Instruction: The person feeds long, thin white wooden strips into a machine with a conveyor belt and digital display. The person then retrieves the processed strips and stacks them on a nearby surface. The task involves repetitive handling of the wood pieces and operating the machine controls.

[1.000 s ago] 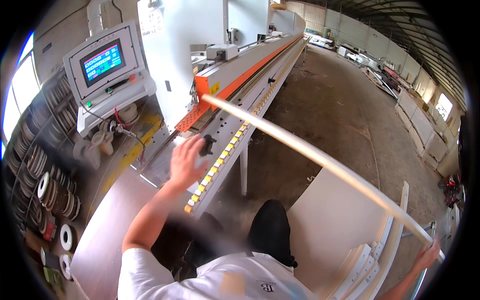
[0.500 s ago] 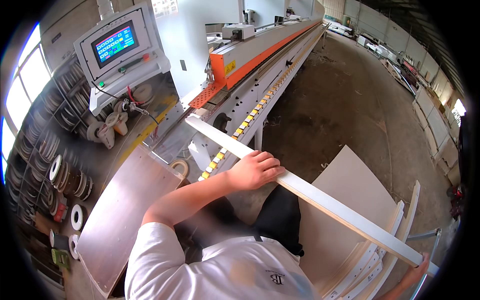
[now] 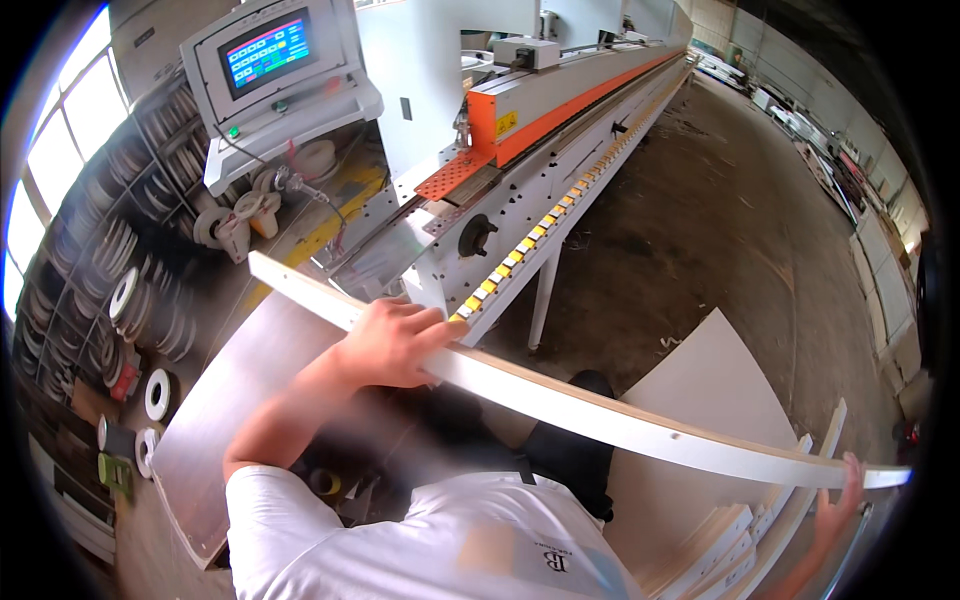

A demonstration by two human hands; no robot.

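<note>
A long white wooden strip with a bare, light-brown upper edge runs across my front, its left end farther away. My left hand is closed over it left of the middle, fingers draped across the top. Close to the strip's right end, my right hand grips it from below, the fingertips showing above the edge. The strip's left end hangs in the air between a brownish panel and the long machine's infeed. A small dark mark or hole shows on its white face.
Ahead stretches a white machine with an orange-edged beam and a yellow-and-white roller rail. A control screen stands at left, near racks of edging rolls. A white panel and several stacked strips lie at right.
The strip has moved left and nearer to me with both hands on it. It has also rolled, so its bare wooden edge now faces up. The head view has shifted slightly.
</note>
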